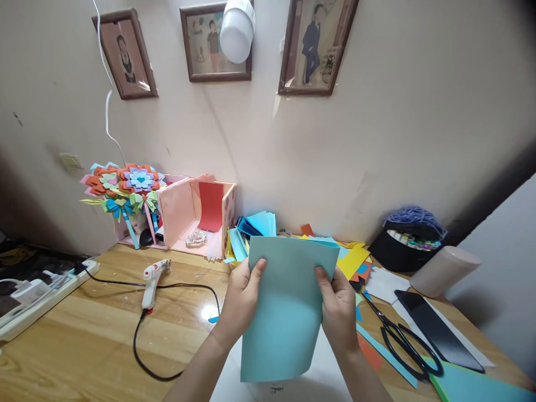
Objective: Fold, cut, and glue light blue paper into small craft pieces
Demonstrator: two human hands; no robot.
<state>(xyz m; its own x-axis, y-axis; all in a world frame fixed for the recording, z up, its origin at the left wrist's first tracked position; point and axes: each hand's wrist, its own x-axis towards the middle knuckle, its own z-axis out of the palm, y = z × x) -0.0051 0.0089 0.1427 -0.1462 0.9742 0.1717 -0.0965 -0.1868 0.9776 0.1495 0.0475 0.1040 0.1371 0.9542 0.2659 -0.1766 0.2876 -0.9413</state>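
Observation:
A light blue sheet of paper [285,318] is held up in front of me, its top corner at the right showing a second layer behind. My left hand [243,290] grips its left edge, thumb on the front face and fingers hidden behind. On the right edge my right hand [338,296] pinches the paper the same way, with the thumb in front. Under the blue paper lies a white sheet [272,393] with a small dark mark on it.
Left are a glue gun [154,282] with a black cord and a power strip [46,301]. Behind stand paper flowers [140,180] and a pink box [178,215]. At right lie black scissors [391,324], a phone [438,329], coloured paper scraps [354,259] and a black pouch [389,251].

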